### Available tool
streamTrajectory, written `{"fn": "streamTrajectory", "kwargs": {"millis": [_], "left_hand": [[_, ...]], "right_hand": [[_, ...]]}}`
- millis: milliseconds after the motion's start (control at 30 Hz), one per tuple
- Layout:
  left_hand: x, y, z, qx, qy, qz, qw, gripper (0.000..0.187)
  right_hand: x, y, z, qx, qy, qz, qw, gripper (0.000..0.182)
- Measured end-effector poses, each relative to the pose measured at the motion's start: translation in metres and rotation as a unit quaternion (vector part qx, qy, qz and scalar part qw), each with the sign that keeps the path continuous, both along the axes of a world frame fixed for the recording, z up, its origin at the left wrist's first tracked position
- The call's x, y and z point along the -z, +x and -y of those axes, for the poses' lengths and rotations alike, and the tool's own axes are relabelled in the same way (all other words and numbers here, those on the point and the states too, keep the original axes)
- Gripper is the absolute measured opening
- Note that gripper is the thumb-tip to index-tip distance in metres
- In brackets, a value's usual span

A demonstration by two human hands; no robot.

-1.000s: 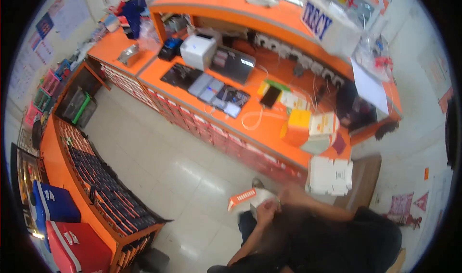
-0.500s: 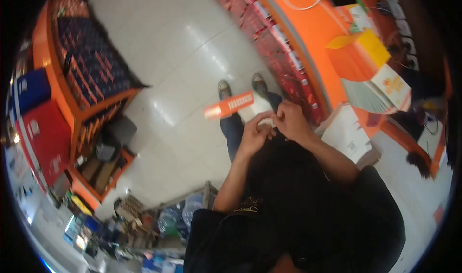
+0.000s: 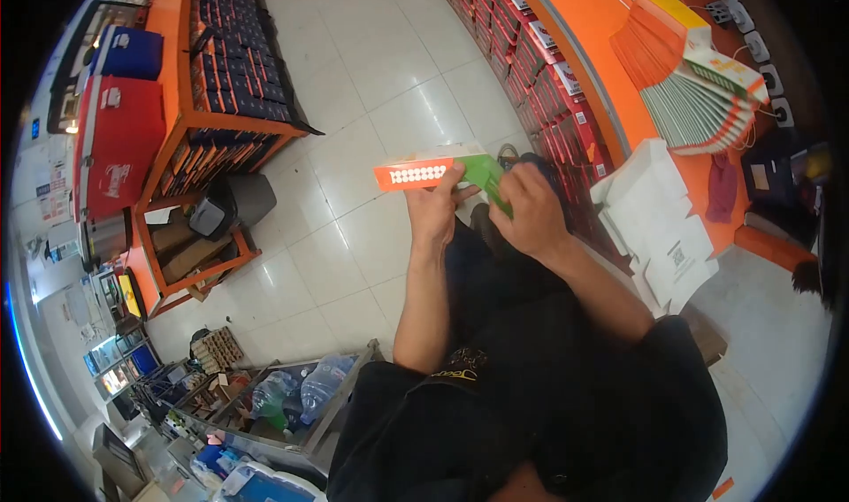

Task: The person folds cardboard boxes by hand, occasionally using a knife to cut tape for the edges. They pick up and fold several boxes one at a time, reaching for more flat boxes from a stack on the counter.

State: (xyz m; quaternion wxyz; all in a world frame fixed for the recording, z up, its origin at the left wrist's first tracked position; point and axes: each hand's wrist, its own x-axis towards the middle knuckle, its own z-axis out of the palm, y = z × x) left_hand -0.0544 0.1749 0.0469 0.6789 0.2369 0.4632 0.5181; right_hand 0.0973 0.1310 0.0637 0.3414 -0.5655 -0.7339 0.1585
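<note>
A flat cardboard carton (image 3: 420,175), orange with a row of white round shapes and green at its right end, is held in front of my body above the tiled floor. My left hand (image 3: 433,210) grips its near edge, thumb on the printed side. My right hand (image 3: 529,208) is at the green end flap (image 3: 485,176), fingers curled and pressed together against it. The fingertips of my right hand are partly hidden.
An orange counter (image 3: 579,33) on the right bears a fanned stack of folded cartons (image 3: 694,104). Beside it lies an opened white carton (image 3: 656,223). Orange shelves (image 3: 181,95) with dark boxes stand left. Plastic bottles (image 3: 323,387) lie in a metal-framed bin.
The carton has turned so its green end shows between my hands. My right hand has moved to that end, and my left hand is lower on the carton. The view has shifted.
</note>
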Motion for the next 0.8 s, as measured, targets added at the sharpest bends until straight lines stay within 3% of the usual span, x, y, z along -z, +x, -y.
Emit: {"fn": "streamTrajectory", "kwargs": {"millis": [167, 333, 400, 533, 667, 800], "left_hand": [[-0.007, -0.002, 0.05, 0.019, 0.071, 0.016, 0.997, 0.034], [-0.015, -0.001, 0.073, 0.071, 0.155, 0.034, 0.985, 0.037], [-0.015, 0.002, 0.079, 0.075, 0.172, 0.029, 0.982, 0.036], [-0.017, 0.008, 0.084, 0.122, 0.172, 0.124, 0.97, 0.024], [-0.009, 0.013, 0.085, 0.163, 0.169, 0.074, 0.969, 0.015], [-0.001, 0.013, 0.082, 0.157, 0.145, -0.007, 0.977, 0.024]], "right_hand": [[-0.008, -0.007, 0.027, 0.038, 0.127, -0.115, 0.984, 0.016], [-0.031, -0.002, 0.05, 0.083, 0.055, -0.29, 0.952, 0.011], [-0.037, -0.002, 0.058, 0.077, 0.044, -0.312, 0.946, 0.01], [-0.038, 0.001, 0.066, 0.064, 0.001, -0.375, 0.925, 0.011], [-0.041, 0.006, 0.069, 0.082, -0.019, -0.388, 0.918, 0.01], [-0.045, 0.016, 0.063, 0.058, -0.023, -0.317, 0.946, 0.009]]}}
